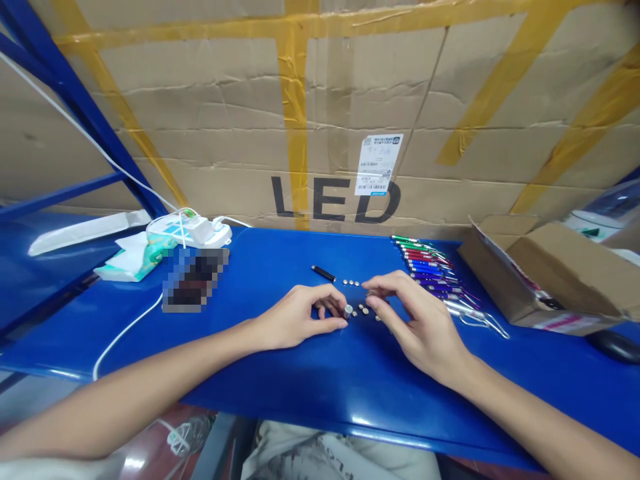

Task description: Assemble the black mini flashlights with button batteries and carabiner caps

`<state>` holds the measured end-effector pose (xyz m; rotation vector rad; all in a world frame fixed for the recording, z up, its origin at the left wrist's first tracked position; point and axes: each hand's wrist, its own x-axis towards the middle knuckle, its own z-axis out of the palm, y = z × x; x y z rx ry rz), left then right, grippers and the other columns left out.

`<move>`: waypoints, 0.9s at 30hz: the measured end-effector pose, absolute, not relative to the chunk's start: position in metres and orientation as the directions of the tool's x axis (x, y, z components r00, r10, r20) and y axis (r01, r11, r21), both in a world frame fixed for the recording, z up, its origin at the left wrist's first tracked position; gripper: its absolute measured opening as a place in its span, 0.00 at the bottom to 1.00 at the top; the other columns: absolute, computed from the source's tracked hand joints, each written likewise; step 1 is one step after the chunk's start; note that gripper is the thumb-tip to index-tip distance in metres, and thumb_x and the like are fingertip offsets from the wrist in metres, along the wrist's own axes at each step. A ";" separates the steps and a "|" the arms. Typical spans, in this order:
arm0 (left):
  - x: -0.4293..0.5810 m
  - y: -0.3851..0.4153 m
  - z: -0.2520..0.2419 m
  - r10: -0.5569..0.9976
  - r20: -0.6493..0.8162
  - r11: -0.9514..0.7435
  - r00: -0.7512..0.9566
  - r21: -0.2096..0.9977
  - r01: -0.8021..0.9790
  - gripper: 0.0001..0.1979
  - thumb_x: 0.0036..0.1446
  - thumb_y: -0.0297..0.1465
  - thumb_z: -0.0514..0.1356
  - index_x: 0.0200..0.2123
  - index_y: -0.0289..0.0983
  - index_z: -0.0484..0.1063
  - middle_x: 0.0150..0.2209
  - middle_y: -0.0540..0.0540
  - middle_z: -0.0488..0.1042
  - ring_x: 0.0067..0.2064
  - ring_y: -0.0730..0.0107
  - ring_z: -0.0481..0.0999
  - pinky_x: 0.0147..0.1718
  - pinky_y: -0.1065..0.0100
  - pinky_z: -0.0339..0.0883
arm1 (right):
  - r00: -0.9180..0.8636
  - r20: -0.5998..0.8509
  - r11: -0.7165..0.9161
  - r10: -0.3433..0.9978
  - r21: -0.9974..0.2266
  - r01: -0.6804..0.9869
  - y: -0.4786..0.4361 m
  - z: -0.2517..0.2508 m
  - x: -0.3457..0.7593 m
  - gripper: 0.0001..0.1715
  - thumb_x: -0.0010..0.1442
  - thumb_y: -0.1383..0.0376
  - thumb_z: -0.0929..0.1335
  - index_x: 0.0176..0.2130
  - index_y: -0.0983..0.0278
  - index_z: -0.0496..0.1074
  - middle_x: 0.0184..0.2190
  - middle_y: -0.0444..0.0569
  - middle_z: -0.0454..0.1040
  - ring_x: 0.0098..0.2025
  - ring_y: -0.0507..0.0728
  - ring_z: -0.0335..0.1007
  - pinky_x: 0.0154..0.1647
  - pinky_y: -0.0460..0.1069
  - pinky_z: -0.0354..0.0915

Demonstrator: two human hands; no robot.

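Observation:
My left hand [307, 317] rests on the blue table, thumb and index finger closed around a short stack of silver button cells [349, 311] with its round end facing up. Opposite it, my right hand [415, 317] pinches a small button cell [370, 294], mostly covered by the fingertips. Several loose button cells [365, 311] lie on the table between the two hands. A short row of more button cells [351, 283] sits just beyond them. Behind my left hand is a slim black tube [323, 273], lying flat.
Several coloured metal pen-shaped pieces [425, 267] lie in a row at the right. Beside them stands an open cardboard box [530, 280], near a black mouse [617, 345]. A blurred-out phone-like object [196, 280], tissue pack [143, 257] and power strip [215, 233] occupy the left.

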<state>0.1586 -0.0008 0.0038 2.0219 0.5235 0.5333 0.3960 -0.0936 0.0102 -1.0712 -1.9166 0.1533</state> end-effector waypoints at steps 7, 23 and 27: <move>0.159 -0.001 0.003 0.555 0.154 -0.462 0.817 0.874 0.149 0.10 0.66 0.34 0.70 0.46 0.37 0.78 0.45 0.47 0.85 0.39 0.71 0.79 0.41 0.69 0.69 | -0.205 0.652 0.611 0.730 -0.488 0.623 -0.095 0.011 0.392 0.06 0.78 0.66 0.66 0.52 0.58 0.72 0.42 0.50 0.78 0.41 0.58 0.77 0.43 0.51 0.72; 0.159 -0.006 0.007 0.522 0.182 -0.526 0.833 0.838 0.147 0.09 0.66 0.33 0.70 0.46 0.37 0.79 0.44 0.47 0.86 0.40 0.70 0.81 0.43 0.69 0.72 | -0.026 0.657 0.535 0.753 -0.590 0.605 -0.094 0.009 0.394 0.06 0.79 0.65 0.65 0.52 0.58 0.72 0.44 0.48 0.75 0.44 0.57 0.74 0.47 0.53 0.69; 0.160 -0.005 0.005 0.517 0.189 -0.531 0.835 0.836 0.140 0.08 0.67 0.33 0.70 0.46 0.37 0.79 0.44 0.47 0.86 0.40 0.71 0.81 0.43 0.70 0.72 | -0.122 0.659 0.577 0.743 -0.535 0.617 -0.095 0.010 0.392 0.07 0.78 0.67 0.66 0.53 0.59 0.71 0.43 0.48 0.75 0.42 0.55 0.74 0.45 0.50 0.70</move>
